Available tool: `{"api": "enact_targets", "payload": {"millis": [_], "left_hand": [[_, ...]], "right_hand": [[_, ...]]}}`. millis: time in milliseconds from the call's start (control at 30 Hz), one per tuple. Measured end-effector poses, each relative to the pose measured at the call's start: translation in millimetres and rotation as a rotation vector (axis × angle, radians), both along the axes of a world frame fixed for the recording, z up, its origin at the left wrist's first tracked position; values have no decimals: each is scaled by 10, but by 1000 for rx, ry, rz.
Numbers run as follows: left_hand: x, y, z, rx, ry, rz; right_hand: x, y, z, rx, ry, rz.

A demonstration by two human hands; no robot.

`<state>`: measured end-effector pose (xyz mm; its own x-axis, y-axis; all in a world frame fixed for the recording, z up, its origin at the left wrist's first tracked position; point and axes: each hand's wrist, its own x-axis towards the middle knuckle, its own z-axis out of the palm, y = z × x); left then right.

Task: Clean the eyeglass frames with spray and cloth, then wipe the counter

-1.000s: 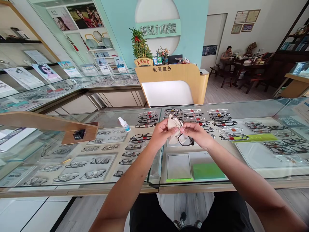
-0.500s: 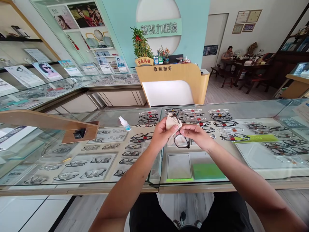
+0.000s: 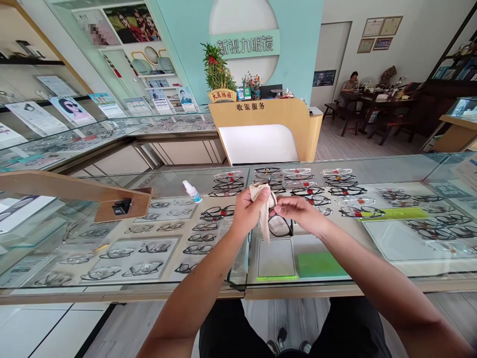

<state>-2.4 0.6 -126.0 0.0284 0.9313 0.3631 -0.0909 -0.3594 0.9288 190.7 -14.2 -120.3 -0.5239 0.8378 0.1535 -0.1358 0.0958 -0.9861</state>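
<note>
Above the glass counter, my left hand (image 3: 249, 211) is closed on a pale cleaning cloth (image 3: 265, 219), its thumb pressing the cloth over the far lens of a pair of eyeglasses. A corner of the cloth hangs down beside the wrist. My right hand (image 3: 298, 213) pinches the dark-framed eyeglasses (image 3: 281, 226) near the bridge; the nearer lens hangs below those fingers, uncovered. The cloth and my fingers hide most of the other lens. To the left, a white spray bottle (image 3: 192, 191) with a blue label stands on the glass.
Rows of eyeglasses (image 3: 219, 213) lie inside the glass display counter (image 3: 238, 293). A wooden stand (image 3: 122, 201) rests on its left part. A cashier desk (image 3: 266, 112) with a plant (image 3: 217, 72) faces me beyond. Far right, a person (image 3: 349, 87) sits at a dark table.
The cloth has shifted, and a corner now hangs lower beside my left wrist. The eyeglasses have dropped slightly, with both hands still on them.
</note>
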Motion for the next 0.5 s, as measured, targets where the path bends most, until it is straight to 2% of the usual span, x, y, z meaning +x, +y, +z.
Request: {"api": "enact_targets", "payload": {"millis": [100,267,333,400,500], "left_hand": [[-81,72,-19,-5,40,-69],[-228,172,-9,-62,63,-327],[-219,152,20,-86,58,-380],[-168,104,51,-103,25,-375],[-71,22,76,-72,-20,-278]], "right_hand": [[39,-1,53,8,-11,-29],[114,16,137,-7,-10,-86],[124,27,136,-34,13,-86],[118,30,120,-59,37,-77],[90,13,95,-69,48,-45]]}}
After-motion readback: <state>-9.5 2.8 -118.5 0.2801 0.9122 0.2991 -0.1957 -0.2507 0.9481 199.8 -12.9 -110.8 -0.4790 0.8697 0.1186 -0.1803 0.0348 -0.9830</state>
